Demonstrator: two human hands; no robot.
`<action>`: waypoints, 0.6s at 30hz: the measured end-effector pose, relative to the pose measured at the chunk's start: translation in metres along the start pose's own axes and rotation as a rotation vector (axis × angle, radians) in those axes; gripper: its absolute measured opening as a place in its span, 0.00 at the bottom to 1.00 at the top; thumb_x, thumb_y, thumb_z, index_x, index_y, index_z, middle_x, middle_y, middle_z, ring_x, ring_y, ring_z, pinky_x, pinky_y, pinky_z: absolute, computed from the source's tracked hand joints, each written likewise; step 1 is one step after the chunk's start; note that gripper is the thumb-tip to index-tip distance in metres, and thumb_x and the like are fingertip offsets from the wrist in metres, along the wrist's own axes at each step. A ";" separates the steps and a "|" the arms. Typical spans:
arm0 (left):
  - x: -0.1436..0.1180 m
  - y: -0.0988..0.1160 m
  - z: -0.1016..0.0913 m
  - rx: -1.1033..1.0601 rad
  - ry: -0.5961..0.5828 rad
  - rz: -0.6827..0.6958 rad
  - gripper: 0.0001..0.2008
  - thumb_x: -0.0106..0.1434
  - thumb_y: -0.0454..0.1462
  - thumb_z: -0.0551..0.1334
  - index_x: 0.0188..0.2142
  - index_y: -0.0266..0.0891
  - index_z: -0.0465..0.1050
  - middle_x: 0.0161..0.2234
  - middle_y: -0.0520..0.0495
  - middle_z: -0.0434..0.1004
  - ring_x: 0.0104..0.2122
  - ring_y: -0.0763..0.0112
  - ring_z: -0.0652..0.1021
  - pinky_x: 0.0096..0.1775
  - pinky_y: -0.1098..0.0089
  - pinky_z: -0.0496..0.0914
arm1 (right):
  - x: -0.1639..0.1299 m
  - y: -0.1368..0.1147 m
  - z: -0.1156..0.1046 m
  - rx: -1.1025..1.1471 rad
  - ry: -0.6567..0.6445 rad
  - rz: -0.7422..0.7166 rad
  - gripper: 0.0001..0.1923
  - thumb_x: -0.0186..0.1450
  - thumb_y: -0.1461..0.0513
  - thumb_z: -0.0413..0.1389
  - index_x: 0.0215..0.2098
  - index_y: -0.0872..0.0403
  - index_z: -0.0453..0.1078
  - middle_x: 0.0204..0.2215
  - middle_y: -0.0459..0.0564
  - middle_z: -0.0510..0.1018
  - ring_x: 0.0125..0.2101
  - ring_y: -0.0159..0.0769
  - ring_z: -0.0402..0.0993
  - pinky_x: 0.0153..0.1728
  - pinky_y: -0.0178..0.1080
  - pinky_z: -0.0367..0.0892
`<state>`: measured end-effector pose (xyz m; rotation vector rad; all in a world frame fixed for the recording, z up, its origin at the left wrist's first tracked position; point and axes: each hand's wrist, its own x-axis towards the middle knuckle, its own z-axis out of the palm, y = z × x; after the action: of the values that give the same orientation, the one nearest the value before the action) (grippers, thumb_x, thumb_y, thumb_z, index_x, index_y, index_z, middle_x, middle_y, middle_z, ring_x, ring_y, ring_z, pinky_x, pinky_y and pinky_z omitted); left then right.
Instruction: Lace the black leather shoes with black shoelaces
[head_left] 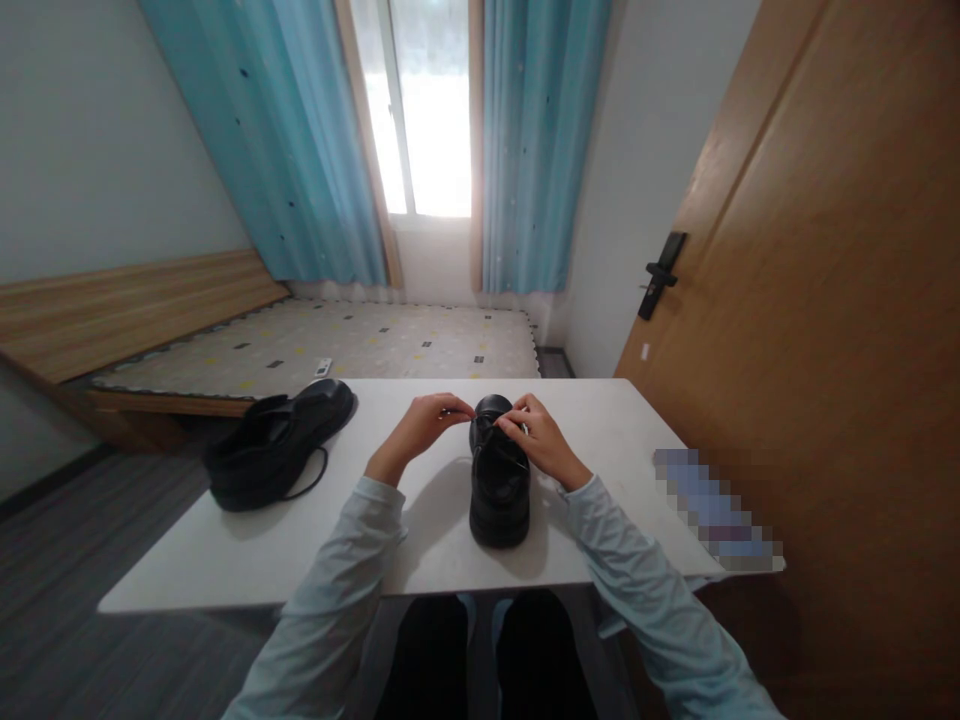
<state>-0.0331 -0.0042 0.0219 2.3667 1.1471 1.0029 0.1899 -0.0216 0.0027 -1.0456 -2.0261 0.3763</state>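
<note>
Barely discernible laces (484, 437) on black shoe (499, 505)

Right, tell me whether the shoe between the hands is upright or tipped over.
Upright: the shoe stands sole-down on the white table, its opening facing up.

Middle shoe (500, 505) partly hidden by right hand (538, 436)

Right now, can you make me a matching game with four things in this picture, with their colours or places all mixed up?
Things:
1. Right hand
2. Curtains
3. Table
4. Handle

Colours and places:
A. White, under both shoes
B. Black, on the door
C. At the front of the middle shoe
D. Blue, beside the window

Pairs: 1-C, 2-D, 3-A, 4-B
</note>
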 end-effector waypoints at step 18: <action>-0.005 -0.005 0.011 0.014 -0.004 0.025 0.06 0.59 0.38 0.63 0.32 0.40 0.79 0.32 0.50 0.80 0.30 0.73 0.78 0.36 0.74 0.70 | 0.003 -0.005 0.004 -0.031 -0.016 0.004 0.15 0.68 0.61 0.49 0.31 0.55 0.77 0.35 0.51 0.68 0.40 0.37 0.65 0.45 0.42 0.61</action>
<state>-0.0303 -0.0050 0.0097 2.3988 1.1292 1.0011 0.1834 -0.0221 0.0045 -1.0686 -2.0506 0.3580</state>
